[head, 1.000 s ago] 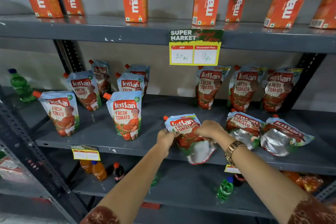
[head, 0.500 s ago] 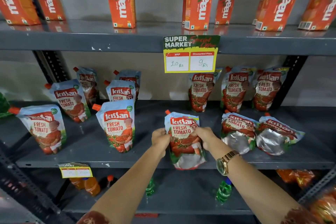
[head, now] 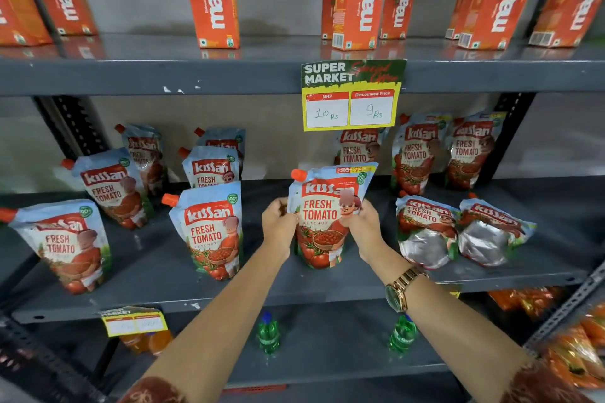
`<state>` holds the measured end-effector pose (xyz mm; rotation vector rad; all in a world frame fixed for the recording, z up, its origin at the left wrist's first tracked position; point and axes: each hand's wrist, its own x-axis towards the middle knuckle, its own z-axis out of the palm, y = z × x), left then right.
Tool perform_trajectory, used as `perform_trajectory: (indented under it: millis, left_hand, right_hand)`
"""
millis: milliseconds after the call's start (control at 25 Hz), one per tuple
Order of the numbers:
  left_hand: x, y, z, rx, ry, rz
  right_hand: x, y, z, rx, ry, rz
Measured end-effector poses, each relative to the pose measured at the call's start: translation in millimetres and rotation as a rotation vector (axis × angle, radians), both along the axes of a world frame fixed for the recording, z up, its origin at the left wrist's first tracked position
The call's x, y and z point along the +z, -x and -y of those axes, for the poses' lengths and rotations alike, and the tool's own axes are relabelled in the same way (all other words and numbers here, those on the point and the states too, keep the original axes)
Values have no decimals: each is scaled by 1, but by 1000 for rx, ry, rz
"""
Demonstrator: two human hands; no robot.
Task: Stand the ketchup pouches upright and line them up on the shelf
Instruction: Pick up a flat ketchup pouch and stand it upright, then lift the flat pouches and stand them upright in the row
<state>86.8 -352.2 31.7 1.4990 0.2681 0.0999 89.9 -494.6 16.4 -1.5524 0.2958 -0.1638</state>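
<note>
**Pouch 1 of 3 set upright, front row, mid shelf**

Step in hand: both hands steady a ketchup pouch (head: 327,216) standing on the middle shelf (head: 327,285), approx centre, just in front of the price tag (head: 352,94). Left hand (head: 280,222) pinches the pouch's left edge, right hand (head: 361,222) the right edge; fingers narrow, closed on the pouch sides at mid height. Base looks to be touching the shelf, but can't confirm full contact, wrists partly in the way.

Pouch appearance: pale blue top w/ orange spout cap (head: 298,174) at upper left, red Kissan banner, "Fresh Tomato Ketchup" print, tomato art on lower half. Label faces out, body near upright w/ slight lean. Soft, floppy film, so prob. sags if the bottom gusset isn't spread.

Rest of shelf: 2 flat pouches (head: 425,232) (head: 491,232) lie to the right, silver bases toward the camera, touching each other. 3 standing pouches behind at right (head: 415,154). Left group stands already; nearest is the front-left pouch (head: 209,232).

Judgement, next move: release slowly, check pouch holds w/o tipping; nudge to match the front-left pouch's row line. Then take the nearer flat pouch, lift by top, spread base, stand it just beside this one. Approx 2 pouches left.

Risk: letting go fast could topple it fwd off the shelf lip.
</note>
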Motion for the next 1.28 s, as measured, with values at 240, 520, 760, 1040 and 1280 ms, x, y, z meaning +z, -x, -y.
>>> perform_trajectory:
  millis: [240, 520, 760, 1040, 1280]
  left_hand:
    - [-16, 33, 19, 383, -188, 119]
    - [-6, 43, 61, 179, -198, 332]
    - [-9, 42, 100, -96, -201, 325]
    - [-22, 12, 157, -276, -384, -4]
    - [-38, -8, 199, -357, 67, -455]
  right_hand:
    - [-7, 11, 26, -485, -95, 193]
    - [9, 35, 72, -930, -39, 115]
    - [-5, 56, 108, -927, -56, -43]
    - [-24, 56, 141, -588, -37, -328]
    - [-32, 43, 175, -329, -75, -345]
